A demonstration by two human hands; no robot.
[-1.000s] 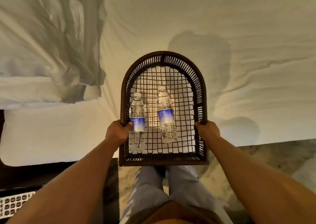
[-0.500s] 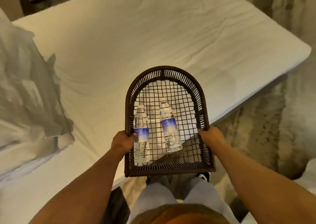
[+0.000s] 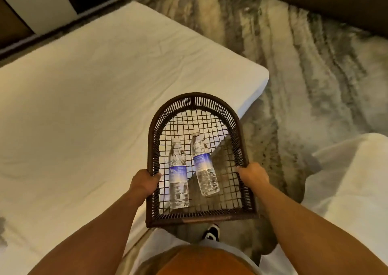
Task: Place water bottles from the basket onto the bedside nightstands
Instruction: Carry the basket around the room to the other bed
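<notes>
I carry a dark brown woven basket [image 3: 195, 101] with an arched far end, held level in front of my waist. My left hand [image 3: 143, 182] grips its left rim and my right hand [image 3: 253, 175] grips its right rim. Two clear water bottles with blue labels lie side by side on the open mesh bottom, caps pointing away from me: the left bottle [image 3: 178, 176] near my left hand and the right bottle [image 3: 203, 165] slightly farther forward. No nightstand is in view.
A bed with a white sheet [image 3: 94, 96] fills the left, its corner just beyond the basket. Patterned grey-beige carpet [image 3: 304, 75] runs ahead and to the right. White bedding [image 3: 357, 190] lies at the right edge. A dark wall base and white panel [image 3: 48, 8] stand at top left.
The view has swung right along the bed. The rumpled duvet has left the view, the bed's corner and carpet have come in. Both hands keep the same hold on the basket.
</notes>
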